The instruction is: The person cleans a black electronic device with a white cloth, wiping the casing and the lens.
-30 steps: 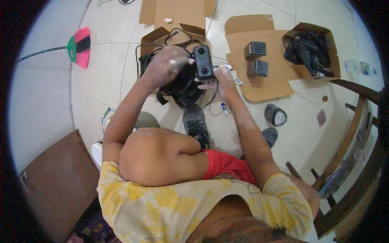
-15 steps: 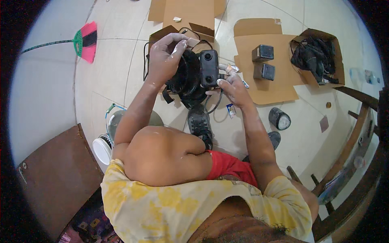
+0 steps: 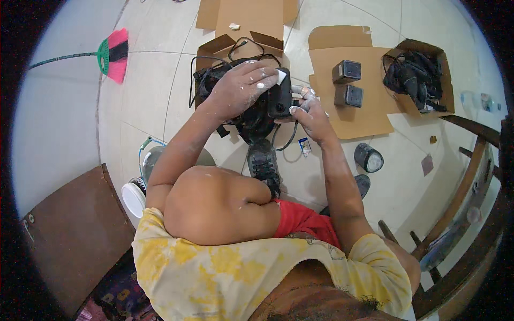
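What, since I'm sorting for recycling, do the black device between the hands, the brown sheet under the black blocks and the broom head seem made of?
Black device: probably plastic, satin, from its smooth, rounded shell; metal is possible.
Brown sheet: cardboard, matt, with creases and cut flaps.
Broom head: likely synthetic, from its vivid pink and green; finish unclear.

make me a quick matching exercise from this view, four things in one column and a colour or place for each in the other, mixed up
Column one
1. camera
2. small piece
3. broom
4. shorts

Column two
a. red
b. pink and black bristles
c. in the right hand
d. white, at the fingertips of the left hand

Pairs: 1-c, 2-d, 3-b, 4-a
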